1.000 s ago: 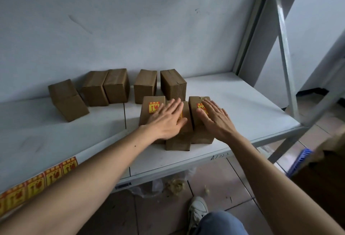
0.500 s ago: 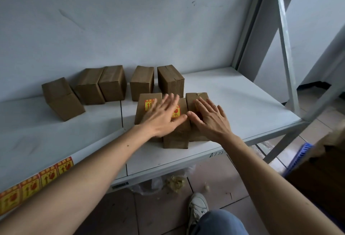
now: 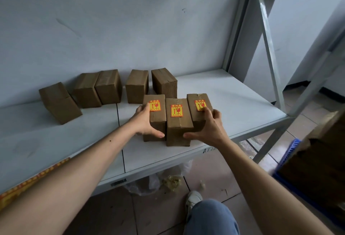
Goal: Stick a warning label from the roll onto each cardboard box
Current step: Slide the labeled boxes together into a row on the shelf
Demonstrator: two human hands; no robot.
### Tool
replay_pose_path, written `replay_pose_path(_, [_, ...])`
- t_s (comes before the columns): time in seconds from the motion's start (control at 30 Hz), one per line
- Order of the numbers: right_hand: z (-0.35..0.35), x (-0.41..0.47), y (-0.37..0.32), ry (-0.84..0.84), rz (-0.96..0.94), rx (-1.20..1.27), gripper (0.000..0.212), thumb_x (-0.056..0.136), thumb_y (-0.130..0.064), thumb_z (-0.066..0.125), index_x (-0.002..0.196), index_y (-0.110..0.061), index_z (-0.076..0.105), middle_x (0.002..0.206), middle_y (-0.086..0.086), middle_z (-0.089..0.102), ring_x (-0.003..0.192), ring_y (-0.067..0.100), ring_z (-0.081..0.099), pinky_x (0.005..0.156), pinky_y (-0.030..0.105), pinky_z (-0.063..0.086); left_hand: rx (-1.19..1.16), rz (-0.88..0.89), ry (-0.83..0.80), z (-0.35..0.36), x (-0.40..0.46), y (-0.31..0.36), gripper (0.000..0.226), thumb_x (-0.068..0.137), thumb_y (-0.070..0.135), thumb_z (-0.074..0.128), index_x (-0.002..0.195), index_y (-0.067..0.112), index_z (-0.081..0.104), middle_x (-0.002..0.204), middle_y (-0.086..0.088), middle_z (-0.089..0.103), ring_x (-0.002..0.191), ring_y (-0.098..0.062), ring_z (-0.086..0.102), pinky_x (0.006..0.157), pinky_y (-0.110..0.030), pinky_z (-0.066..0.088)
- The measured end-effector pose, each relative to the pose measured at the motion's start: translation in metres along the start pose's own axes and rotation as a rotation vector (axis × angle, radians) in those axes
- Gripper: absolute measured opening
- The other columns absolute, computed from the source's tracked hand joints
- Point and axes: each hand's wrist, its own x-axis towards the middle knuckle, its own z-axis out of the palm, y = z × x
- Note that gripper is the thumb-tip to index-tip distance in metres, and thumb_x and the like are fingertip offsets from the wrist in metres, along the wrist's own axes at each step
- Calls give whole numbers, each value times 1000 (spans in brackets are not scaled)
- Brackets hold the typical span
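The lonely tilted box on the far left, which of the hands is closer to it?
Left. The left hand grips the nearest labelled box, partway toward the tilted box; the right hand holds the group's opposite side.

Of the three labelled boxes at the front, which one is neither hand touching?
The middle labelled box. The left hand grips the left labelled box and the right hand grips the right labelled box; the middle one sits between them.

Matt brown cardboard boxes (image 3: 179, 122), seams taped; the far one (image 3: 164, 82) shows ribbed corrugation. Labels (image 3: 176, 110) are yellow-red paper. The shelf (image 3: 233, 104) is smooth, painted grey metal.
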Motion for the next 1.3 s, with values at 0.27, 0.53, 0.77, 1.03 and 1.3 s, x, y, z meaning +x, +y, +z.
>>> replay_pose_path(0.27, [-29,11,47,188,119,-85,138,43,-57,88,150,-19,9,151,9,-2,138,38,10,116,50,21,56,69,-34,31,37,66,144,50,49,90,153,21,-7,159,-14,-6,146,-35,14,116,-45,27])
replay_pose_path(0.53, [-48,70,80,324,204,-40,135,40,-54,90,148,-21,16,151,10,3,135,37,15,112,47,27,134,154,41,45,108,116,134,50,56,87,151,22,6,148,-20,12,140,-38,13,112,-49,30])
replay_pose_path(0.77, [-41,130,80,367,213,-43,132,45,-53,88,149,-22,14,150,12,6,134,37,19,112,45,31,275,200,103,26,169,133,102,57,53,85,137,16,36,139,-15,28,126,-35,42,100,-45,44])
replay_pose_path(1.03, [-34,192,71,329,192,-100,118,55,-50,85,148,-22,18,153,14,5,136,39,20,106,49,38,448,272,277,17,224,127,83,70,53,75,136,12,45,136,-17,49,129,-36,38,108,-45,30])
replay_pose_path(1.3, [-22,190,34,484,75,-243,107,60,-49,79,147,-20,24,161,12,1,148,34,-5,117,51,0,302,253,395,-3,207,84,105,71,50,76,150,9,20,158,-9,21,145,-31,14,117,-41,16])
